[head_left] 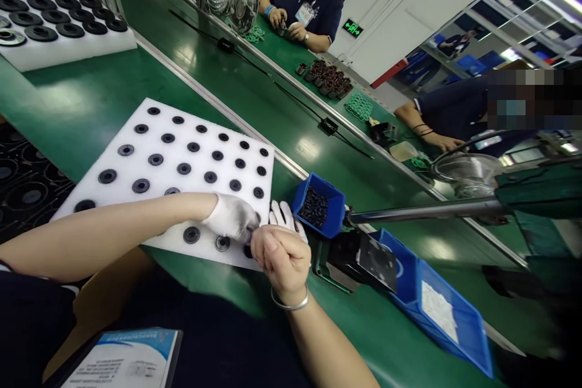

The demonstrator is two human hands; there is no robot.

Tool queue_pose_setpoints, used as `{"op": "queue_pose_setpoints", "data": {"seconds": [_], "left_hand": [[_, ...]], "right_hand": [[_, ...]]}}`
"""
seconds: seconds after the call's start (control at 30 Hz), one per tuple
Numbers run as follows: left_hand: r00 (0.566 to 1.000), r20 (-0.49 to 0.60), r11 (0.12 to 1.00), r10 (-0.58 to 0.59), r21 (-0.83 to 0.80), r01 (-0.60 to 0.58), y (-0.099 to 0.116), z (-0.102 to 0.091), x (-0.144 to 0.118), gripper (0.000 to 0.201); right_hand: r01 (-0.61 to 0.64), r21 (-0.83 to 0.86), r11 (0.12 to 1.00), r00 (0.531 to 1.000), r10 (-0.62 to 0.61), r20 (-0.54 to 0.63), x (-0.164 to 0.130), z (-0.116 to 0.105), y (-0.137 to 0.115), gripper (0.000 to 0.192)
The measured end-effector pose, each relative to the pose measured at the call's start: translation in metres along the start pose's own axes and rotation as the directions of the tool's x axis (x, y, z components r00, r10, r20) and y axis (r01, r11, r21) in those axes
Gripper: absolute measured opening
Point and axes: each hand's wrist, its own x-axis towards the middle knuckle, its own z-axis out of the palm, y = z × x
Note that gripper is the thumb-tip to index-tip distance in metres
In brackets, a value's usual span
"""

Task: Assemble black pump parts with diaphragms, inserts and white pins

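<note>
The right hand (282, 257) hides the gloved left hand (236, 218)'s fingertips and whatever they pinch; the foam tray (182, 133)'s near corner disappears beneath both. The blue bin (318, 209)'s dark contents are too small to identify; the printed sheet (125, 364) is cut off below.

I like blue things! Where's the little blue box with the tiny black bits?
In the head view, the little blue box sits on the green table, right of the white foam tray, just beyond the right hand.

Beside the flat white foam tray (182, 151), dotted with rows of black round rings (155, 159), stands a small blue plastic bin (328, 218) of seemingly black pieces on the glossy green bench top (91, 109).
</note>
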Motion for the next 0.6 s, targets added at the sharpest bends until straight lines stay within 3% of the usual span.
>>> {"op": "queue_pose_setpoints", "data": {"seconds": [0.07,0.13,0.2,0.27,0.4,0.6], "left_hand": [[0.994,-0.078,0.978,-0.070,-0.201,0.053,-0.001,-0.014,-0.005,0.021],[0.951,-0.205,0.882,-0.232,-0.457,0.117,-0.003,-0.027,-0.009,0.021],[0.888,-0.275,0.731,-0.369,-0.676,0.094,-0.005,-0.036,-0.010,0.018],[0.866,-0.286,0.619,-0.411,-0.785,0.035,-0.006,-0.038,-0.008,0.016],[0.885,-0.284,0.590,-0.368,-0.808,-0.013,-0.008,-0.032,-0.006,0.012],[0.900,-0.314,0.679,-0.303,-0.734,-0.027,-0.007,-0.028,-0.010,0.019]], "right_hand": [[-0.032,-0.022,0.999,0.992,0.035,0.120,0.000,-0.003,-0.001,0.045],[-0.082,-0.008,0.997,0.966,0.082,0.245,0.001,-0.005,0.000,0.047],[-0.119,0.076,0.990,0.960,0.095,0.264,0.001,-0.007,0.004,0.049],[-0.127,0.158,0.979,0.973,0.092,0.211,-0.001,-0.007,0.010,0.049],[-0.115,0.154,0.981,0.980,0.087,0.179,-0.002,-0.005,0.012,0.046],[-0.153,0.168,0.974,0.981,0.129,0.143,0.016,-0.005,-0.004,0.045]]}}
